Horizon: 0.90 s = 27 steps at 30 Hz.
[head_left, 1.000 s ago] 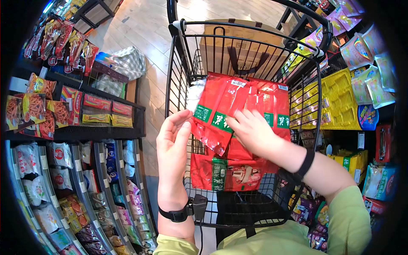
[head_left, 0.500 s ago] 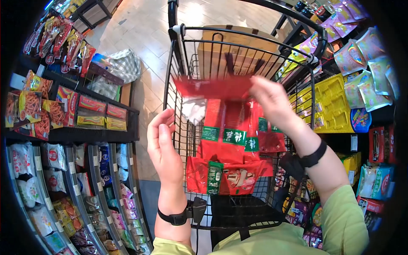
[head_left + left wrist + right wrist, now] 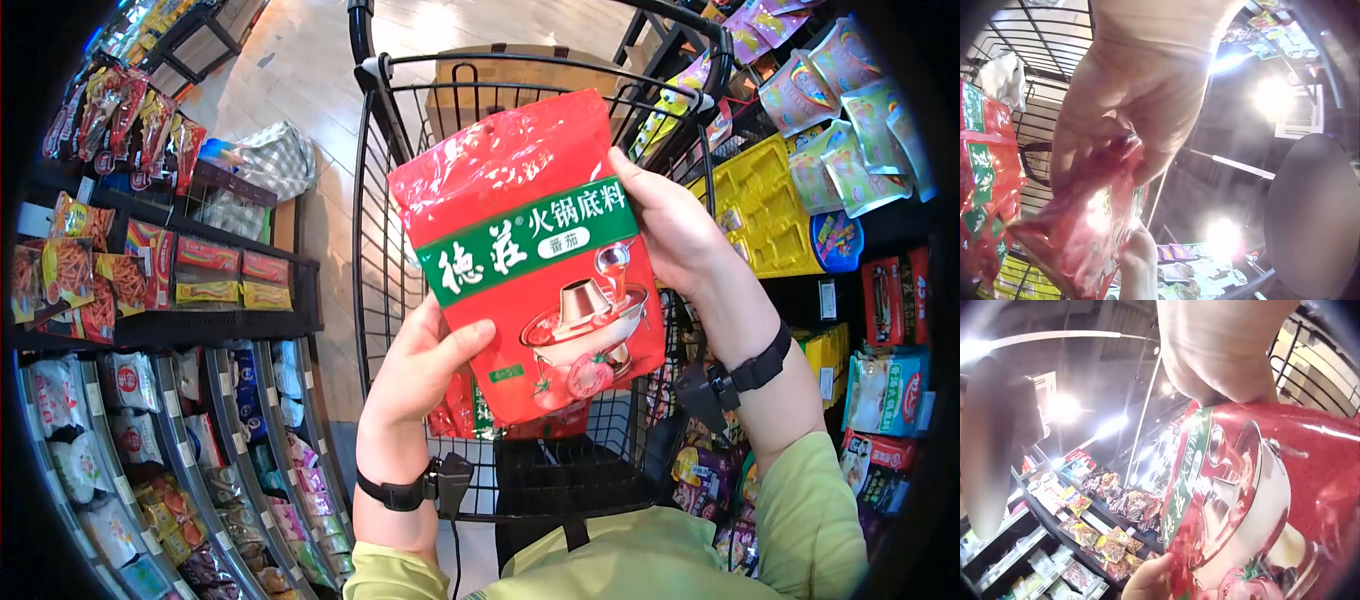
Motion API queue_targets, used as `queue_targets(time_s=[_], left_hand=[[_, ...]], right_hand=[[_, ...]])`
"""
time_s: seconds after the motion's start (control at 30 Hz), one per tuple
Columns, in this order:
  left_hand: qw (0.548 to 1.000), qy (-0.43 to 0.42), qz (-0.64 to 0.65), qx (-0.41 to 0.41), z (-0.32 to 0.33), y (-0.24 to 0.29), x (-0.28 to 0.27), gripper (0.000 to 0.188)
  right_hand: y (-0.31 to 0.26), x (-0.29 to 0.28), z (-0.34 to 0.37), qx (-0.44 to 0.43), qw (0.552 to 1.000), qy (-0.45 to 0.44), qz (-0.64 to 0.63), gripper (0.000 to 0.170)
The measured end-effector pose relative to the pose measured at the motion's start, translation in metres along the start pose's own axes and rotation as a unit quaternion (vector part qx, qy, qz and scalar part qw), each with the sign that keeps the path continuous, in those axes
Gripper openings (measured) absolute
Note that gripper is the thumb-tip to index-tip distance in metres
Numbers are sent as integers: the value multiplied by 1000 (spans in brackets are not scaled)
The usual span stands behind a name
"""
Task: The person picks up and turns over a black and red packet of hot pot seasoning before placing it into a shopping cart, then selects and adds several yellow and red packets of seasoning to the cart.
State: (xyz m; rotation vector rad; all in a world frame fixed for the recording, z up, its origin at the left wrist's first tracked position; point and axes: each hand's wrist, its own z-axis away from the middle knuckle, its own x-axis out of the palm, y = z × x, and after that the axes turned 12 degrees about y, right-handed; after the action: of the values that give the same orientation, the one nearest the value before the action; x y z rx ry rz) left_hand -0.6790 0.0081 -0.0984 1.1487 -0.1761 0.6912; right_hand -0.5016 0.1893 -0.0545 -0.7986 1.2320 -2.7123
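A red packet with a green band and a pot picture is held up, front toward the head view, above the cart. The left hand grips its lower left edge, thumb across the front. At the right edge the right hand holds it, fingers behind. In the left wrist view the left hand pinches the packet; in the right wrist view the right hand is at the packet's edge. More red packets lie in the cart; the held one mostly hides them in the head view.
The black wire cart surrounds the packets, with a cardboard box beyond its far side. Shelves of snacks stand on the left. On the right are a yellow tray and hanging bags. A white bag lies in the cart.
The right hand has lifted a red packet from the pile and turned its front up toward the head view. The left hand has moved in and taken hold of its left edge.
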Motion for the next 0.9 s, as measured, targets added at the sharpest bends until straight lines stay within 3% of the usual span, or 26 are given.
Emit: queue_targets(time_s=[0.07,0.1,0.27,0.37,0.4,0.43,0.5,0.57,0.7,0.83,0.9], left_hand=[[1000,-5,13,-9,0,1,-3,44],[1000,1,12,-10,1,2,-3,44],[999,8,31,14,1,2,-3,42],[999,15,46,12,1,2,-5,45],[998,34,48,21,0,-1,-7,46],[997,52,50,30,0,-2,-7,47],[996,46,80,21,1,-2,-3,50],[992,33,115,37,3,-3,0,45],[993,-29,110,-5,5,-5,-1,58],[990,-50,133,5,5,-2,6,58],[984,32,142,98,4,5,12,49]], right_hand=[[7,-7,-4,-16,1000,1,-4,38],[9,-11,-5,-1,998,-61,-3,40],[21,-10,21,-17,996,-52,63,42],[35,-29,30,-51,978,16,202,48],[37,-30,30,-110,957,34,266,51],[34,-28,38,-95,952,54,285,52],[35,-26,41,-157,942,60,292,51],[35,-30,38,-163,945,63,275,48],[30,-36,36,-145,967,37,209,39],[29,-44,33,-161,968,17,194,35],[24,-51,34,-198,951,37,234,34]])
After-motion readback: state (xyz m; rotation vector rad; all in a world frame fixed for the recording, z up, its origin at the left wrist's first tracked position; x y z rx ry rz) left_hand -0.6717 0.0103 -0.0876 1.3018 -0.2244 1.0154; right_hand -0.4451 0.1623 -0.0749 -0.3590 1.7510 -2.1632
